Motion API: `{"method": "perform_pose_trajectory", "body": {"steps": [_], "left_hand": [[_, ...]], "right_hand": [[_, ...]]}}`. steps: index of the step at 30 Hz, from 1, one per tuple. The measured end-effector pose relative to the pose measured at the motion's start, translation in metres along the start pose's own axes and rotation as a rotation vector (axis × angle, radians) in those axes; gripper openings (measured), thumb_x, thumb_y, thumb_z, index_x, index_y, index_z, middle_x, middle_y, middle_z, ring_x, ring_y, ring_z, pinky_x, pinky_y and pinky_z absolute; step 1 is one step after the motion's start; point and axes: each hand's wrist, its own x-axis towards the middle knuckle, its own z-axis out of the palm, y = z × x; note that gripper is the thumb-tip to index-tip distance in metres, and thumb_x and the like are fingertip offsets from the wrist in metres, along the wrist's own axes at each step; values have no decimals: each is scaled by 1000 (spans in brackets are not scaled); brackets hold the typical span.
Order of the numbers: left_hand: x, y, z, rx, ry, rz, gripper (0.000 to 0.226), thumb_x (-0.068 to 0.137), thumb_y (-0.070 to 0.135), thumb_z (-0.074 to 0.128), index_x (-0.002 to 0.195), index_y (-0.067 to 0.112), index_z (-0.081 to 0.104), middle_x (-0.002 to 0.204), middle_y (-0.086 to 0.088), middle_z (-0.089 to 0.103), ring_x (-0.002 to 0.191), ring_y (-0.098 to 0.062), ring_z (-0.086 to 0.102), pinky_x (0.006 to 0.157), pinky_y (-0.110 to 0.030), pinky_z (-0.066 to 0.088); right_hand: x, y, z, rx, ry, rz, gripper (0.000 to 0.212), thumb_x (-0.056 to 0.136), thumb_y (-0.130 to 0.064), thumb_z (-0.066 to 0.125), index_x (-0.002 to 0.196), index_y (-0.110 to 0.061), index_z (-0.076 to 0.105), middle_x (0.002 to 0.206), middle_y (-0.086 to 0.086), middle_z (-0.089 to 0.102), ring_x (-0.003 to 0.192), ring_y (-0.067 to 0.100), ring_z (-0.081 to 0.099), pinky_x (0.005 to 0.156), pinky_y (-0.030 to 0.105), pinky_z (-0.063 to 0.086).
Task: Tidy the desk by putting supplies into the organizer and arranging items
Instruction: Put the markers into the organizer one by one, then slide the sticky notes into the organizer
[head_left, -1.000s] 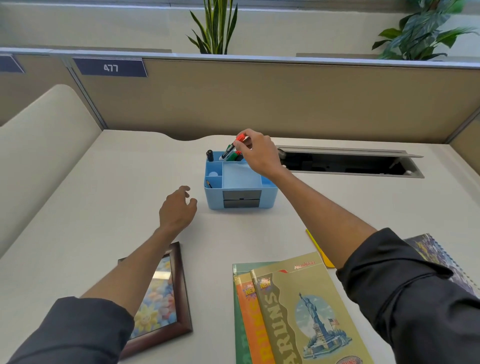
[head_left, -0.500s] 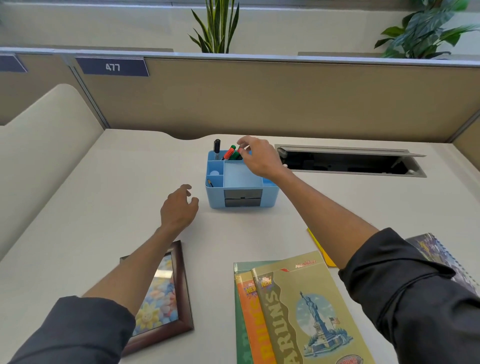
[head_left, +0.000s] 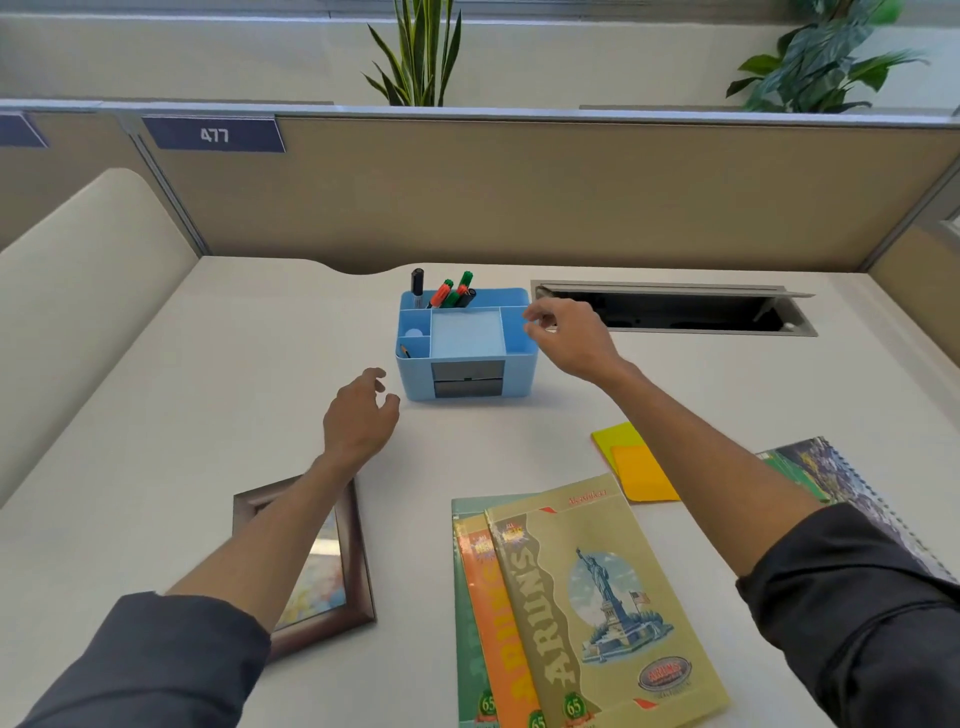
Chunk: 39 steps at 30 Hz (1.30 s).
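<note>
I read my right hand (head_left: 569, 338) as empty, grip loosely spread beside the organizer (head_left: 464, 343) — sticky notes (head_left: 635, 464) lie nearer it, toward me — left hand (head_left: 358, 415) also spread.

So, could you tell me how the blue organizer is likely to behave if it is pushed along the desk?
The blue organizer looks like thin plastic, so probably light and easy to slide on the smooth desk. Its low, wide box shape suggests it won't tip readily. The markers lean loosely in the back compartment, so they would likely rattle or shift.
</note>
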Motion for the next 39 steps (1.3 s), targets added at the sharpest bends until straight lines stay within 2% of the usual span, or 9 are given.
{"method": "perform_pose_trajectory", "body": {"steps": [5,9,16,20,24,32,39], "left_hand": [[-19,4,5,-18,-25,19,37,90,26,53,126,18,54,114,-1,66,101,-22,60,82,-35,48],[-38,12,12,-29,-33,35,36,90,24,54,125,17,55,113,-2,67,100,-24,60,83,-37,49],[-65,16,25,-54,-69,68,34,89,22,56,123,15,58,112,-3,67,99,-25,62,84,-38,50],[-78,17,31,-55,-113,103,35,89,20,57,123,13,59,114,-6,67,101,-25,62,87,-37,48],[-92,17,37,-58,-156,138,36,90,20,56,125,11,59,120,-7,65,108,-25,60,93,-37,46],[-111,21,40,-47,-223,117,56,80,37,43,127,10,57,124,-8,63,113,-26,57,99,-39,44],[-121,20,43,-30,-226,122,55,81,40,43,127,13,57,132,-6,58,120,-24,53,104,-41,42]], "right_hand": [[-33,26,-11,-80,-1,73,24,93,-36,59,111,-22,68,106,-8,69,91,8,63,80,34,54],[-65,53,-18,-175,-100,170,29,91,-40,61,115,-25,65,114,-6,68,98,13,63,85,35,52],[-119,91,-31,-284,-324,269,57,89,-42,63,141,-24,46,146,0,47,131,21,46,101,38,40],[-136,103,-34,-297,-381,315,74,81,-47,69,145,-26,40,151,0,39,136,23,41,104,40,38],[-146,109,-38,-290,-446,315,82,78,-44,74,148,-25,35,154,0,34,136,23,39,103,41,40],[-143,112,-40,-351,-473,237,69,78,-43,77,138,-22,48,138,4,45,126,24,44,95,40,45],[-127,102,-39,-376,-391,113,25,83,-30,72,106,-23,65,112,-1,60,104,19,54,81,33,43]]}}
